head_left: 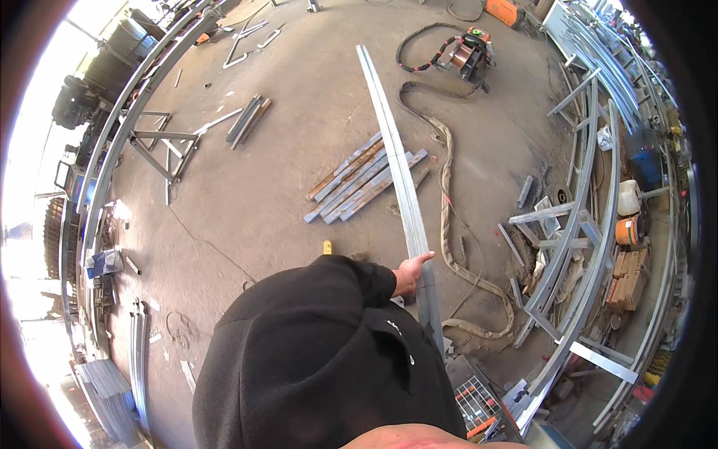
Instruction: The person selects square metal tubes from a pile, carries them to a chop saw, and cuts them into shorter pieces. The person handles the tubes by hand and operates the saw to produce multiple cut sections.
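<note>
My left hand (410,275), at the end of a black sleeve, is closed around a long silvery metal bar (402,176), with its thumb along the top. A groove or seam runs down the bar's length; whether it is one profile or two tubes side by side I cannot tell. From beside my body the bar reaches far forward over the floor. Its near end is hidden by my jacket (314,352). Beneath and left of the bar lies a row of several short, partly rusty metal tubes (351,187). My right hand does not show.
A wire-feeder-like machine (471,54) stands far right, its thick sheathed cable (446,172) snaking along the floor right of the bar. Curved metal rails (591,224) line the right, another rail (120,142) the left. Short tubes (248,121) and a metal stand (166,146) are at left.
</note>
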`<state>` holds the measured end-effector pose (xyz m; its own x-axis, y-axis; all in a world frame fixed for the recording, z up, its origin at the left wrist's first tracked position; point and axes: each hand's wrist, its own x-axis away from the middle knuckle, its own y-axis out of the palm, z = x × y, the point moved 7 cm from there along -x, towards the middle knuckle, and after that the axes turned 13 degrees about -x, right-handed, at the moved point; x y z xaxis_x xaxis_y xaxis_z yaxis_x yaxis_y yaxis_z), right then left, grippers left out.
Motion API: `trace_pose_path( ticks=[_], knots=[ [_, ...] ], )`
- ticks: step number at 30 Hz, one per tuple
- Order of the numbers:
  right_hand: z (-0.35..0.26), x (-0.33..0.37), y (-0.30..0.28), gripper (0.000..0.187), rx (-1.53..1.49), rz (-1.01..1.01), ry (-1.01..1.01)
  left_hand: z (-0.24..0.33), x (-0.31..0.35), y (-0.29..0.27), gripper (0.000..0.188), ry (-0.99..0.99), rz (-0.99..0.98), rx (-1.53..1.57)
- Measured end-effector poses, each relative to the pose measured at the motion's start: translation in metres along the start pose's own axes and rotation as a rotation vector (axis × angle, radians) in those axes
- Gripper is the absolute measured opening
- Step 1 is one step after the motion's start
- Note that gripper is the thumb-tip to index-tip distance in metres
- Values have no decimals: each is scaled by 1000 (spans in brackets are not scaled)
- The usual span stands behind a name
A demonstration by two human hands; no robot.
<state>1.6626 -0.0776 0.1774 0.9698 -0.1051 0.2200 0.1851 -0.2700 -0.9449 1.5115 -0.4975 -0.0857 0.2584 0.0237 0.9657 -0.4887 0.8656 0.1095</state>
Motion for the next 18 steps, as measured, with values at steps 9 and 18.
trace_pose_path(
  ticks=[9, 18],
  knots=[
    [-136, 91, 107, 65, 34, -71, 37, 26, -9, -158, 108, 1, 69, 50],
    [-218, 147, 116, 65, 30, 6, -24, 46, 13, -236, 109, 74, 27, 61]
  ],
)
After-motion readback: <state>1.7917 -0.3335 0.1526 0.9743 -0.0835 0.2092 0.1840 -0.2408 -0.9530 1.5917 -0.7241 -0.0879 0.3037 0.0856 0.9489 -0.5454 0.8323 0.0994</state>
